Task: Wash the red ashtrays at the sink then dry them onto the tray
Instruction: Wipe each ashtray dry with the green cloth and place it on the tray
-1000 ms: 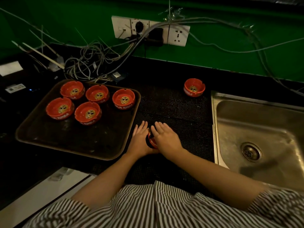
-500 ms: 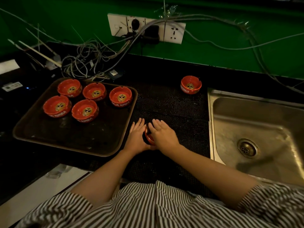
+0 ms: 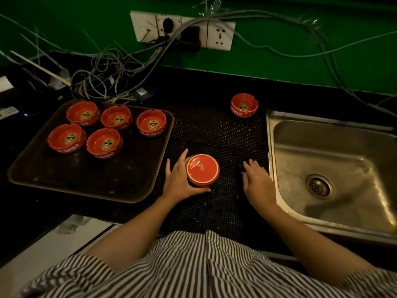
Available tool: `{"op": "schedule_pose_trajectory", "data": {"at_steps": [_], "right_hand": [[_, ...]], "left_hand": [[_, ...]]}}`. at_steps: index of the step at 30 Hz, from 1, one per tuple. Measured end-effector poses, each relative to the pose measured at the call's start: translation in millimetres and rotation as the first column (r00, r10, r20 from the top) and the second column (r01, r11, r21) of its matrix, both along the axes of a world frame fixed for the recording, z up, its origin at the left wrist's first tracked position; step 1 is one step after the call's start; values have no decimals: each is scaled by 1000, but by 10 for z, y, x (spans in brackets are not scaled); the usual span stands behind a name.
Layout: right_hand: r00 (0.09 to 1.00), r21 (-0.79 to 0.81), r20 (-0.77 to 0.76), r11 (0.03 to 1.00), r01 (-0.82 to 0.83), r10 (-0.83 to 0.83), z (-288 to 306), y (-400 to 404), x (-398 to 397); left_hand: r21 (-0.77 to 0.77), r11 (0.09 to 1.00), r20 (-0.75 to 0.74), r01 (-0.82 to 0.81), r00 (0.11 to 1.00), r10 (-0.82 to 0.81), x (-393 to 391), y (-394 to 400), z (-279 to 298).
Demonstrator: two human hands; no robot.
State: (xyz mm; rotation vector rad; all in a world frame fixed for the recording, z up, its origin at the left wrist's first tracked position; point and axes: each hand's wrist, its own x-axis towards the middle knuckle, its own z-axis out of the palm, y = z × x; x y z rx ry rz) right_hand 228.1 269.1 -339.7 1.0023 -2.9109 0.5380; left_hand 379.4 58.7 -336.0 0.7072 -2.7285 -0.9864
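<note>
A red ashtray (image 3: pixel 202 170) lies upside down on the black mesh mat (image 3: pixel 214 130), its flat base facing up. My left hand (image 3: pixel 179 179) holds it from the left, thumb curled under its near side. To the right, my right hand (image 3: pixel 257 179) rests flat on the mat with spread fingers, holding nothing. Several red ashtrays (image 3: pixel 107 141) stand upright on the dark tray (image 3: pixel 90 181) at the left. One more red ashtray (image 3: pixel 244 105) stands at the mat's far edge, near the sink (image 3: pixel 335 168).
The steel sink with its drain (image 3: pixel 319 186) is on the right. A tangle of cables (image 3: pixel 103 78) and a wall socket strip (image 3: pixel 182 30) lie behind the tray. A white surface (image 3: pixel 53 244) shows at the lower left, below the counter edge.
Both hands were pressed together over the ashtray; now they are apart. The ashtray sits base up in my left hand, and my right hand has moved right onto the mat.
</note>
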Motion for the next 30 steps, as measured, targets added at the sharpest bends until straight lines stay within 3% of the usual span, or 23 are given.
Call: {"op": "schedule_pose_trajectory", "data": {"at_steps": [6,10,15,20,26,30], "right_hand": [[994,-163,-40,982,93,-101,-48,-39,145],[995,-149,-49,986,77,-85,-84,-20,132],[996,-179,-56,982,64,-76,-76,-15,127],[996,-186,-47,981,60,-70,-131,-11,108],[997,-183,-49,982,49,-59,-146,0,98],[997,-175,-45,983,50,-58,-144,-6,94]], "left_hand": [[335,930,-253,-155,935,247,-17,112,32],[352,933,-291,-77,938,188,-146,63,142],[256,942,-72,217,976,-206,-450,-246,493],[14,805,310,594,763,-568,-753,-394,860],[-147,479,650,865,450,-613,-940,-194,856],[-143,455,688,879,419,-593,-957,-110,799]]}}
